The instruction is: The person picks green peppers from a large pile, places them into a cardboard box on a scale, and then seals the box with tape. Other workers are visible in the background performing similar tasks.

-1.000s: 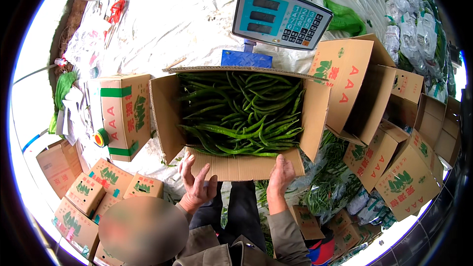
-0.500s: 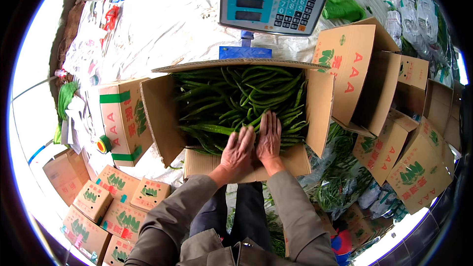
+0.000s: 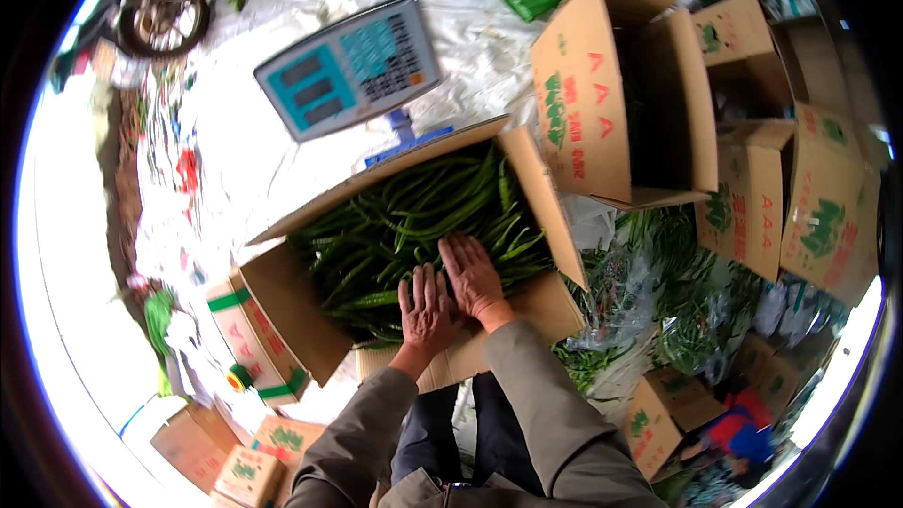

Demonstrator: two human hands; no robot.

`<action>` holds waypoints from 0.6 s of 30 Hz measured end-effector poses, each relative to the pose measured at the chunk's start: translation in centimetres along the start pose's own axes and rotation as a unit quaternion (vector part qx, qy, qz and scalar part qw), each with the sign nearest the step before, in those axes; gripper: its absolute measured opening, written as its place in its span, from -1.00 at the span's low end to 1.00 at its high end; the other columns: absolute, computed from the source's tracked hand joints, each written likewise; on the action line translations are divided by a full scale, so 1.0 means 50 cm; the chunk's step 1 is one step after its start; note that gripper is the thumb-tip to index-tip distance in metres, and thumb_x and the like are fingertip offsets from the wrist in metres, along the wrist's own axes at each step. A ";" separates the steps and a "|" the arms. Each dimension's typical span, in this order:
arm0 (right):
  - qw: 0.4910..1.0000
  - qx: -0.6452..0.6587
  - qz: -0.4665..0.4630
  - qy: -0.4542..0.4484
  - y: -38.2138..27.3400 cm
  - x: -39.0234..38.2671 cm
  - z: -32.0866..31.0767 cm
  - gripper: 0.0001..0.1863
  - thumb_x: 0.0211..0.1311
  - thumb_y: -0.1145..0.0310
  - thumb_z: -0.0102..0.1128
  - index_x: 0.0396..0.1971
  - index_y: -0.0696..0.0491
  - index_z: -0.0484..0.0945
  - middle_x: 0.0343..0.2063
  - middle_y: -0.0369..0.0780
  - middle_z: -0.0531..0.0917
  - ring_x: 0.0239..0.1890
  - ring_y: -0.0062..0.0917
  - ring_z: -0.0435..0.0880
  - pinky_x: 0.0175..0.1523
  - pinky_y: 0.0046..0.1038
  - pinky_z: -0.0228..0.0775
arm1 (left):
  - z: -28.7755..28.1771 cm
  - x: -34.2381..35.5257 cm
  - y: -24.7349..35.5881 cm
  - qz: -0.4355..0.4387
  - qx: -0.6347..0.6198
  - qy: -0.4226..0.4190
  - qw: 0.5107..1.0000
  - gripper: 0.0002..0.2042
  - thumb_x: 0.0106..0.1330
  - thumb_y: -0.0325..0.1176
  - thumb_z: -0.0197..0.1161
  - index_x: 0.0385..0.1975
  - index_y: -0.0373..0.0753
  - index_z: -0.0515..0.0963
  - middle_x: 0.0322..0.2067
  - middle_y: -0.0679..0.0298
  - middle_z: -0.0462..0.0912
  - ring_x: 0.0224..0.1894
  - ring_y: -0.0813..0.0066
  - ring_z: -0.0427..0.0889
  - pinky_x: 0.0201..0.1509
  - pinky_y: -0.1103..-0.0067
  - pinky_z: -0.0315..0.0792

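Note:
An opened cardboard box (image 3: 305,322) full of long green chili peppers (image 3: 376,226) sits in front of me, its flaps folded outward. My left hand (image 3: 430,315) lies flat on the peppers by the box's near side, fingers stretched out. Just right of it, my right hand (image 3: 472,275) also rests palm down on the peppers, its fingers extended. Both hands are side by side and grasp nothing. Behind the box rises the digital scale's display (image 3: 348,66), with part of its blue base (image 3: 409,144) showing at the box's far edge.
Left of the box stands a taped carton (image 3: 259,343) with a tape roll (image 3: 239,377) beside it. Open empty cartons (image 3: 602,94) stand at the right. Loose peppers and plastic bags (image 3: 673,273) lie below them. Closed small cartons (image 3: 249,476) are stacked lower left. A person (image 3: 743,428) is at lower right.
My view has turned and shifted, so the box and scale now appear tilted and farther left. Both hands stay flat on the peppers.

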State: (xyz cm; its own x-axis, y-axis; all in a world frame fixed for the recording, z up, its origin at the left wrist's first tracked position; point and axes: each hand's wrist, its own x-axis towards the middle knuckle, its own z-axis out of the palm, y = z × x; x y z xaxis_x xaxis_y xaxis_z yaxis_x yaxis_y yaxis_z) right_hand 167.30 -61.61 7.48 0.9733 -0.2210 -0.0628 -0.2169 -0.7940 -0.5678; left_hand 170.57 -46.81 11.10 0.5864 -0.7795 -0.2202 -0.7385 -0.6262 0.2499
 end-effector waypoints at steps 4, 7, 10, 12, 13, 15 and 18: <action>0.995 0.053 0.000 0.084 0.043 -0.028 0.026 -0.43 0.23 0.34 0.07 0.28 0.10 0.39 0.21 0.02 0.48 0.27 -0.09 0.43 0.41 -0.18 0.25 | -0.002 0.034 0.053 0.002 0.006 0.027 1.000 -0.06 0.03 0.18 0.30 0.31 -0.43 0.27 0.29 -0.09 0.31 0.44 -0.10 0.12 0.45 -0.02 -0.06; 0.998 0.040 -0.027 0.050 -0.022 -0.009 -0.028 -0.32 0.21 0.29 0.09 0.34 0.21 0.30 0.27 0.04 0.43 0.34 -0.08 0.35 0.50 -0.20 0.06 | 0.021 -0.011 0.001 0.019 0.114 0.085 0.990 -0.09 0.17 0.20 0.17 0.34 -0.46 0.20 0.37 -0.14 0.24 0.50 -0.13 0.04 0.49 -0.06 -0.11; 0.998 -0.035 0.039 0.018 -0.033 -0.071 -0.097 -0.25 0.19 0.21 0.11 0.38 0.19 0.25 0.33 0.04 0.36 0.47 -0.14 0.20 0.57 -0.14 -0.13 | -0.028 -0.019 0.065 0.028 0.162 -0.052 0.985 0.03 0.17 0.24 0.17 0.45 -0.46 -0.03 0.48 -0.12 -0.02 0.57 -0.07 -0.20 0.55 -0.02 -0.32; 0.993 -0.075 0.092 -0.013 -0.071 -0.135 -0.126 -0.17 0.19 0.06 0.16 0.40 0.19 0.22 0.38 0.06 0.29 0.50 -0.10 0.12 0.58 -0.11 -0.17 | -0.065 -0.051 0.102 -0.006 0.153 -0.112 0.982 0.10 0.19 0.28 0.16 0.47 -0.52 -0.13 0.52 -0.14 -0.18 0.58 -0.05 -0.31 0.56 0.02 -0.42; 0.995 -0.047 0.084 -0.005 -0.113 -0.139 -0.199 -0.15 0.12 0.06 0.29 0.35 0.20 0.27 0.32 0.04 0.35 0.47 -0.09 0.18 0.56 -0.13 -0.10 | -0.075 -0.047 0.058 -0.018 0.164 -0.071 0.984 0.11 0.20 0.27 0.18 0.46 -0.57 -0.13 0.51 -0.18 -0.22 0.58 -0.08 -0.30 0.56 0.01 -0.40; 0.981 0.016 0.122 0.150 -0.127 -0.221 -0.247 -0.41 0.11 0.23 0.28 0.13 0.23 0.50 0.10 0.03 0.51 0.33 -0.10 0.34 0.46 -0.10 0.09 | -0.099 -0.074 0.046 0.060 0.132 -0.054 0.988 0.11 0.19 0.25 0.21 0.45 -0.58 -0.11 0.51 -0.19 -0.22 0.58 -0.10 -0.30 0.55 -0.01 -0.35; 0.882 0.190 0.351 0.251 -0.150 -0.441 -0.267 -0.65 0.05 0.25 0.34 -0.25 0.20 0.57 -0.35 0.05 0.58 -0.22 -0.03 0.58 -0.07 -0.04 0.40 | -0.102 -0.108 0.021 0.135 0.113 -0.039 0.984 0.07 0.13 0.09 0.34 0.48 -0.48 -0.06 0.48 -0.18 -0.10 0.53 -0.14 -0.12 0.52 0.00 -0.18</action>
State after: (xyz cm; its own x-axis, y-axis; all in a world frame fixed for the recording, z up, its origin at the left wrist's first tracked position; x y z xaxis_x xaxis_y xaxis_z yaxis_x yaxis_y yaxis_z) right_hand 146.47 -58.34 24.11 0.4315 -0.8816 -0.1913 -0.6194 -0.1353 -0.7733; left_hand 168.34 -43.34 17.36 0.3388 -0.9076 -0.2479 -0.9237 -0.3709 0.0956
